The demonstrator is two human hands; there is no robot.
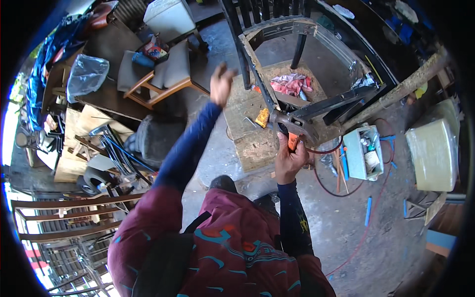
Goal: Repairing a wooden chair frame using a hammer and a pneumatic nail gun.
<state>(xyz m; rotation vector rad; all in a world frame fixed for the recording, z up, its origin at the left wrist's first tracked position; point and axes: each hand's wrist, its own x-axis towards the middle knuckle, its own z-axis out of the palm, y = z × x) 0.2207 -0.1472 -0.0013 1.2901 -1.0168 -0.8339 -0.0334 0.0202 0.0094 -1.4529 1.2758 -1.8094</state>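
My right hand (291,161) is closed round the orange handle of a claw hammer (295,123), close under its metal head. The hammer head is next to the front corner of a black wooden chair frame (261,79), whose seat is open with bare wood along its edges. My left hand (222,85) is stretched forward, left of the chair frame, and motion smears its fingers. Under the chair frame lies a worn wooden board (252,151). A pink and white cloth (292,84) and a yellow object (262,118) rest on that board.
A pale tool box (363,152) with bottles stands at right, a red hose (341,194) curving by it. Blue strips (368,212) lie on the concrete floor. A grey-cushioned chair (170,69) lies at left, near a dark stool (156,141). A pale padded block (433,153) stands far right.
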